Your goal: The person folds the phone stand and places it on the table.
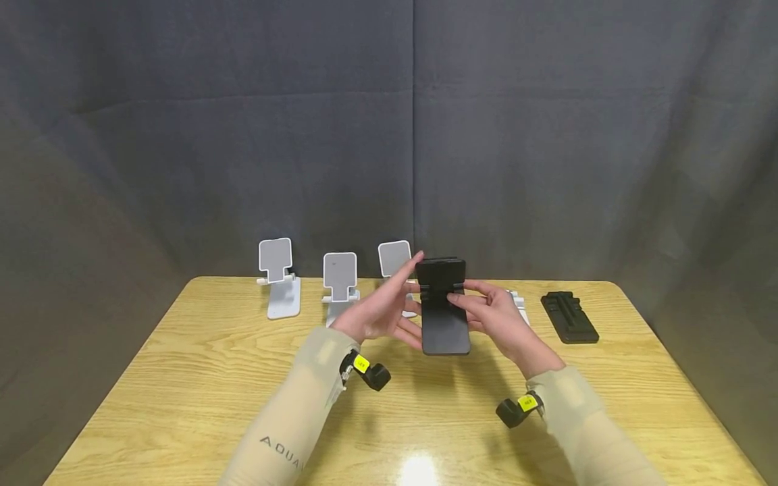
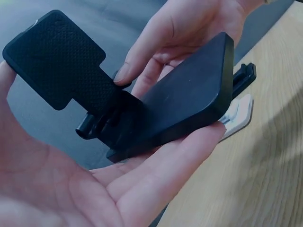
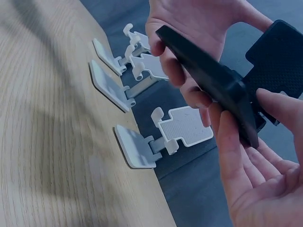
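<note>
A black folding phone stand [image 1: 446,331] is held up above the table, between both hands. Its flat base and textured plate [image 2: 59,61] are swung apart at the hinge. My left hand [image 1: 383,310] holds it from the left, with the fingers under the base and the thumb at the plate's outer edge. From the right, my right hand [image 1: 495,320] grips it, thumb on the hinge part and fingers against the base, as the right wrist view shows. Part of the hinge is covered by the right thumb.
Three unfolded white phone stands [image 1: 283,297] [image 1: 339,273] [image 1: 395,258] stand along the table's back left. A white stand [image 1: 519,304] lies partly hidden behind the right hand. Farther right lies a folded black stand [image 1: 570,317]. A dark curtain [image 1: 547,135] hangs behind the wooden table [image 1: 200,378].
</note>
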